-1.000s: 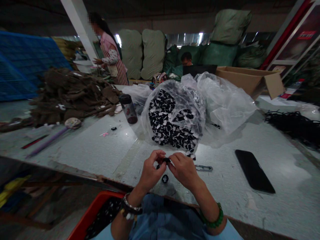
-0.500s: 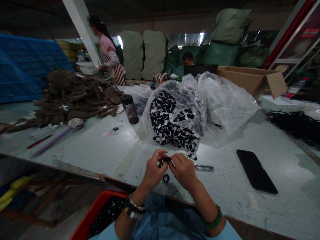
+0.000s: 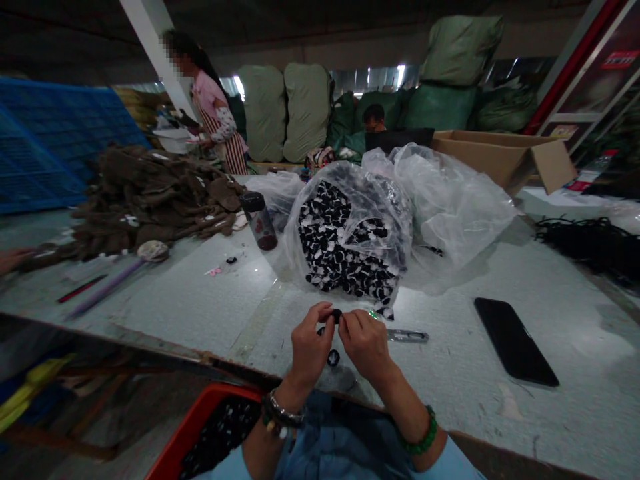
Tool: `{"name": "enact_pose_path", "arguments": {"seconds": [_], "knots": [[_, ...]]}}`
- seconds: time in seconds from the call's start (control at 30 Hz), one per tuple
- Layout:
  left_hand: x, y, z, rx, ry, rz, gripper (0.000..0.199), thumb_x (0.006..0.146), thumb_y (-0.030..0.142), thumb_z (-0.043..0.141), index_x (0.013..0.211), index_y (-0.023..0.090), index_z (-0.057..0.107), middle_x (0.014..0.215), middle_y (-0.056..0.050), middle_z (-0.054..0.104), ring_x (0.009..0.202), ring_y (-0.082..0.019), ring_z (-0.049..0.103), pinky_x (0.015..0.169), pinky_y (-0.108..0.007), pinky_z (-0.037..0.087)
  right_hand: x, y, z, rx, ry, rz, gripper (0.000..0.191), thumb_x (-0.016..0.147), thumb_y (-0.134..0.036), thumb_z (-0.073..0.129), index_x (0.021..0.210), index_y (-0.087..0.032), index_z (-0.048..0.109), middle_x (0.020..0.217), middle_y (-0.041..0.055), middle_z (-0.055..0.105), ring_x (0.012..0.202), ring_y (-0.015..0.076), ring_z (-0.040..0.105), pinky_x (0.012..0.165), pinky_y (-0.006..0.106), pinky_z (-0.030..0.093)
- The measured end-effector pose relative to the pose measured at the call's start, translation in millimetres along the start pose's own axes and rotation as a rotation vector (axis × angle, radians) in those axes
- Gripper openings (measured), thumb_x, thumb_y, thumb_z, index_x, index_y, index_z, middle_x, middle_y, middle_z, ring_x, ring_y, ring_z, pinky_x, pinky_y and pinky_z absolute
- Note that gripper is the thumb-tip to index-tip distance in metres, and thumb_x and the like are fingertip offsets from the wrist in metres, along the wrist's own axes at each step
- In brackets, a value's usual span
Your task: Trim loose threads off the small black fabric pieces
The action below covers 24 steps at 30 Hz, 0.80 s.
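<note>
A small black piece (image 3: 337, 316) is pinched between the fingertips of my left hand (image 3: 311, 341) and my right hand (image 3: 367, 342), just above the table. Both hands have their fingers closed on it. Below them, near the table edge, lies a small round black piece with a white mark (image 3: 333, 358). Behind my hands stands a clear plastic bag (image 3: 350, 233) full of black and white pieces. Beside my right hand a silver metal tool (image 3: 410, 336) lies partly hidden.
A black phone (image 3: 515, 341) lies to the right. A dark-lidded bottle (image 3: 259, 221), brown fabric pile (image 3: 155, 193) and purple stick (image 3: 107, 288) are at left. An orange bin (image 3: 185, 427) sits below the edge. Two people are across the table; another hand (image 3: 13, 259) shows far left.
The black piece has been turned slightly between my fingertips, and my left wrist has shifted a little right. The standing person's arms have moved, and a hand has appeared at far left.
</note>
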<state>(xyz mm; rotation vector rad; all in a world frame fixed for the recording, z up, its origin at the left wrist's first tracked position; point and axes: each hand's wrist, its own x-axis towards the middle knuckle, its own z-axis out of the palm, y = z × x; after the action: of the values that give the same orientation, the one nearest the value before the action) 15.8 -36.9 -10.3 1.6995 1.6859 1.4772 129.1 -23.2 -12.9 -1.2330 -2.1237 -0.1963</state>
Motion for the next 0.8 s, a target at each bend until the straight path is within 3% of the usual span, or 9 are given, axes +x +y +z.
{"name": "enact_pose_path", "arguments": {"seconds": [0.13,0.3,0.43,0.53,0.6,0.7,0.8], "knots": [[-1.5,4.1,-1.4,-0.041,0.038,0.020,0.022,0.070,0.018,0.051,0.093,0.020,0.051,0.079,-0.002,0.062,0.077,-0.014,0.057,0.076,-0.028,0.039,0.0,0.0,1.4,0.019,0.015,0.036,0.020,0.080,-0.015,0.039,0.065,-0.015,0.052,0.061,0.0036,0.051,0.062,0.0147,0.047,0.055,0.025,0.031],[3.6,8.8,-2.5,-0.579,-0.055,-0.267,0.029,0.068,0.016,0.055,0.092,0.022,0.039,0.068,0.003,0.058,0.066,-0.011,0.055,0.067,-0.025,0.041,2.4,-6.9,3.0,0.172,0.042,0.127,0.022,0.081,-0.014,0.035,0.068,-0.014,0.052,0.064,0.0050,0.051,0.065,0.0154,0.046,0.058,0.025,0.033],[6.9,7.5,-4.4,-0.930,-0.144,-0.392,0.022,0.071,0.013,0.049,0.088,0.021,0.038,0.070,0.003,0.054,0.065,-0.008,0.052,0.064,-0.021,0.039,3.4,-15.8,4.1,0.696,0.038,0.376,0.017,0.079,-0.018,0.038,0.068,-0.016,0.051,0.063,0.0015,0.050,0.060,0.0121,0.045,0.055,0.023,0.035],[7.4,8.3,-4.5,-0.947,-0.148,-0.366,0.016,0.072,0.011,0.046,0.084,0.020,0.039,0.068,0.003,0.053,0.066,-0.007,0.050,0.065,-0.020,0.038,2.7,-17.4,7.1,1.274,-0.011,0.674,0.011,0.074,-0.023,0.047,0.066,-0.016,0.050,0.054,-0.0040,0.043,0.045,0.0068,0.036,0.041,0.018,0.028],[7.1,9.6,-3.5,-0.933,-0.137,-0.361,0.017,0.072,0.011,0.047,0.083,0.020,0.038,0.066,0.004,0.053,0.065,-0.007,0.050,0.063,-0.019,0.037,2.2,-14.4,9.6,1.624,-0.068,0.783,0.009,0.070,-0.022,0.053,0.065,-0.015,0.050,0.051,-0.0058,0.039,0.041,0.0043,0.030,0.037,0.016,0.022],[6.5,10.9,-2.1,-0.994,-0.119,-0.412,0.025,0.070,0.010,0.051,0.087,0.020,0.036,0.065,0.005,0.053,0.061,-0.007,0.050,0.059,-0.019,0.037,2.6,-5.2,11.5,1.985,-0.245,0.786,0.011,0.065,-0.022,0.058,0.064,-0.015,0.050,0.045,-0.0084,0.032,0.036,0.0019,0.020,0.034,0.014,0.015],[7.4,10.3,-3.1,-1.070,-0.112,-0.499,0.034,0.066,0.010,0.055,0.091,0.020,0.035,0.063,0.005,0.054,0.058,-0.007,0.051,0.058,-0.018,0.037,5.6,4.9,8.5,2.078,-0.409,0.704,0.012,0.067,-0.025,0.057,0.066,-0.015,0.050,0.041,-0.0105,0.025,0.033,0.0013,0.013,0.032,0.014,0.010]]}}
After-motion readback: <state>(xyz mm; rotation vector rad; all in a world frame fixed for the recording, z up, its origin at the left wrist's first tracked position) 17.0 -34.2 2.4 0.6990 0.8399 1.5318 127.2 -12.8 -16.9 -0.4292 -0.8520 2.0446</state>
